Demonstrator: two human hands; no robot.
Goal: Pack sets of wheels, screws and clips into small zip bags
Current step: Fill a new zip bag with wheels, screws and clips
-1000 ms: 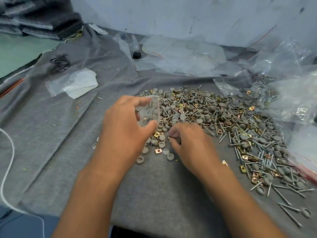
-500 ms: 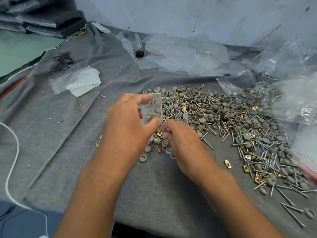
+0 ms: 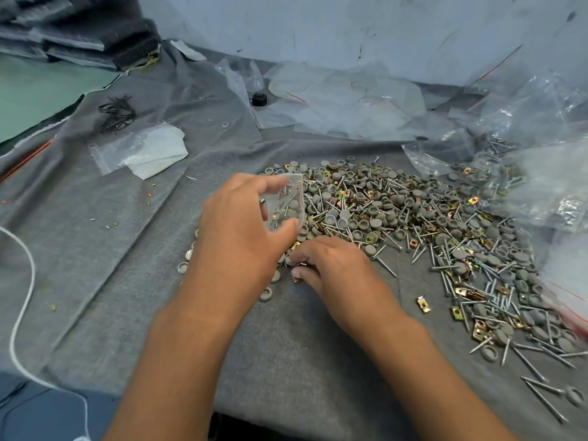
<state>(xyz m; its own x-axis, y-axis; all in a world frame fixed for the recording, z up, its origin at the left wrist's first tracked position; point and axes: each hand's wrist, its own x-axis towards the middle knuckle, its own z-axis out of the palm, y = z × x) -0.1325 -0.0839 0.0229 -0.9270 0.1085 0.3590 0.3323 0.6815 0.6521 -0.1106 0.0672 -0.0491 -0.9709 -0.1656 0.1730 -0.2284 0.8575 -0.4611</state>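
A: Why is the small zip bag [image 3: 284,202] held up off the table like that?

B: The left hand [image 3: 241,230] pinches it between thumb and fingers with the mouth turned toward the heap, so parts can drop straight in. A few screws already show through the plastic.

A: And the right hand [image 3: 331,265]?

B: Low on the grey cloth [image 3: 286,361], just under the bag, fingers curled round a brass clip [image 3: 299,272] at the near edge of the pile of wheels, screws and clips [image 3: 397,218]. I judge it is gathering the next piece for this set.

A: Why the pile so close?

B: Short reach, likely. It spreads right, toward the large clear bags [image 3: 541,186] it probably came from.

A: The flat bags at the far left [image 3: 140,151]?

B: Perhaps spare stock, well apart; I cannot tell.
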